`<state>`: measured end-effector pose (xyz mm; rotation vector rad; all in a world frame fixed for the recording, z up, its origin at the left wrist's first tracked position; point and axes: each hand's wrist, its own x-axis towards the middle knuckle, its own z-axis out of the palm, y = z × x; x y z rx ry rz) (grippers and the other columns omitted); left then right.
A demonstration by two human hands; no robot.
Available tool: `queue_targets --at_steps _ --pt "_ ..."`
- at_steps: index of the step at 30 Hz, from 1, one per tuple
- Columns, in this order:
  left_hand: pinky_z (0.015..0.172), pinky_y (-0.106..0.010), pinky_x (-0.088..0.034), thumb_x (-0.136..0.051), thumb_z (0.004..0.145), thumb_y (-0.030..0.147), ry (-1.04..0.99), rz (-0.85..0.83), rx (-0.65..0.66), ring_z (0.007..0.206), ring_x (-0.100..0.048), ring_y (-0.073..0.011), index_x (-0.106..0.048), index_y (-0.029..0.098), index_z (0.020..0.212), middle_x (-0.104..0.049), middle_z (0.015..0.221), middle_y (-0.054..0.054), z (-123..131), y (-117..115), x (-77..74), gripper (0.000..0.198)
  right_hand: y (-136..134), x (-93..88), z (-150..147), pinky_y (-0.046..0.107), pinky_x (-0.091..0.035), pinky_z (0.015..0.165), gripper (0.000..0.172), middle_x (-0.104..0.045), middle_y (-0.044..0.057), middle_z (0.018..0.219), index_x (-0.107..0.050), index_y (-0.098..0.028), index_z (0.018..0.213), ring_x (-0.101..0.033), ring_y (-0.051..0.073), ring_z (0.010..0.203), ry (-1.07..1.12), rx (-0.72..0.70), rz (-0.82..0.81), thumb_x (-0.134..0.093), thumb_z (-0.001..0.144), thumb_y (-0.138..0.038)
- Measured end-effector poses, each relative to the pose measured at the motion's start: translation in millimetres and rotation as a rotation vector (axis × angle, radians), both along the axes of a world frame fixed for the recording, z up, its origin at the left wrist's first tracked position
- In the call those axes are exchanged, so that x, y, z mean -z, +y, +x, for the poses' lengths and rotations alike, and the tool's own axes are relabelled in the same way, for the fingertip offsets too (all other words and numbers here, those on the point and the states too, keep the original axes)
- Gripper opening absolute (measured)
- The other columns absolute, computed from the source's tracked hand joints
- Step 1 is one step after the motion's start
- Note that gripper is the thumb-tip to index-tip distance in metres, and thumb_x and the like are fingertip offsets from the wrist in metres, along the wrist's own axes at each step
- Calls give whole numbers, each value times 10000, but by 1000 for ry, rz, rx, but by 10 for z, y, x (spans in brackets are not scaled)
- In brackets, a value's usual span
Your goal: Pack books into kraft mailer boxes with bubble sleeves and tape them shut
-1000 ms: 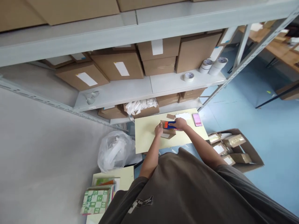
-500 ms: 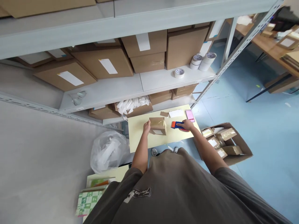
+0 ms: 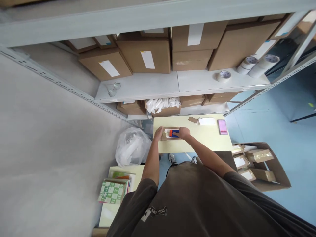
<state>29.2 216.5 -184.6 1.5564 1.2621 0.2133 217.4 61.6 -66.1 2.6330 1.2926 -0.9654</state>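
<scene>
A small cardboard box (image 3: 167, 138) lies on the pale yellow table (image 3: 197, 141), a white label on its upper face. My left hand (image 3: 158, 133) grips the box's left end, fingers wrapped on its edge. Closed around a blue and orange tape dispenser (image 3: 174, 133), my right hand (image 3: 184, 132) holds it over the box's top, near the label. Whether the dispenser touches the box I cannot tell. Behind the box on the table are a brown cardboard piece (image 3: 193, 119), a white stack of paper (image 3: 207, 121) and a pink pad (image 3: 222, 127).
Grey shelving (image 3: 158, 82) stands beyond the table, with cartons and tape rolls (image 3: 224, 76). A large open carton (image 3: 278, 171) of small boxes is on the floor at right. To the left are a clear plastic bag (image 3: 130, 148) and a lower surface with books (image 3: 112, 192).
The right hand has brought the tape dispenser left from the table to above the box. The box is turned, its labelled face now up. The view has shifted left.
</scene>
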Motion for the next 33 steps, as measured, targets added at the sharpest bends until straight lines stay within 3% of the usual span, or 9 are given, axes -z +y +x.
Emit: queue_targets --at_steps 5,11,16,20,23,25,28,33 --pt "1265 -409 -406 -542 1073 488 49 7 36 1563 -503 -278 -348 216 1731 -488 1713 -128 122 -480 129 738 -73 52 -1 304 -543 887 649 -793 189 1258 -794 -144 1235 -753 303 1171 -37 -8 -46 -633 990 -723" --pt "1189 -416 -487 -509 1082 529 109 52 131 1421 -642 -293 -368 288 1725 -637 1593 -89 629 -1020 184 701 -596 -10 503 302 -549 876 687 -791 200 1236 -800 -138 1209 -753 305 1151 -45 59 -90 -660 960 -763" --pt "1168 -405 -494 -493 1098 488 120 84 218 1388 -665 -289 -386 267 1715 -678 1542 -109 1165 -1555 179 664 -1258 -7 1042 305 -553 830 717 -803 190 1183 -819 -158 1180 -766 301 1070 -18 94 -103 -660 930 -811" --pt "1160 -401 -495 -515 1096 479 135 95 250 1384 -668 -304 -407 235 1705 -679 1532 -143 1414 -1833 158 665 -2149 -18 1794 321 -544 847 678 -802 213 1141 -834 -158 1133 -763 326 1065 -89 92 -183 -690 926 -787" --pt "1175 -388 -487 -517 1098 477 121 116 245 1428 -637 -295 -411 244 1702 -637 1586 -132 1468 -1885 154 656 -2763 -16 2277 331 -540 838 686 -793 225 1125 -826 -145 1123 -754 329 1052 -117 156 -261 -667 940 -787" --pt "1187 -381 -480 -513 1100 465 103 108 246 1451 -619 -287 -407 246 1703 -617 1608 -123 1447 -1856 167 651 -2952 9 2407 336 -532 833 680 -790 226 1122 -820 -141 1124 -750 329 1040 -128 181 -270 -676 938 -780" --pt "1208 -363 -464 -530 1088 492 66 71 230 1483 -592 -269 -411 258 1699 -601 1627 -112 1351 -1720 218 665 -2894 48 2335 330 -518 813 668 -791 217 1137 -815 -143 1129 -746 323 1041 -128 220 -237 -695 931 -770" --pt "1236 -353 -436 -563 1045 594 13 -25 174 1530 -545 -240 -403 260 1696 -558 1666 -111 1093 -1294 335 749 -2425 -73 2015 299 -485 744 643 -807 166 1130 -821 -192 1065 -745 294 1023 -97 266 -97 -713 900 -803"
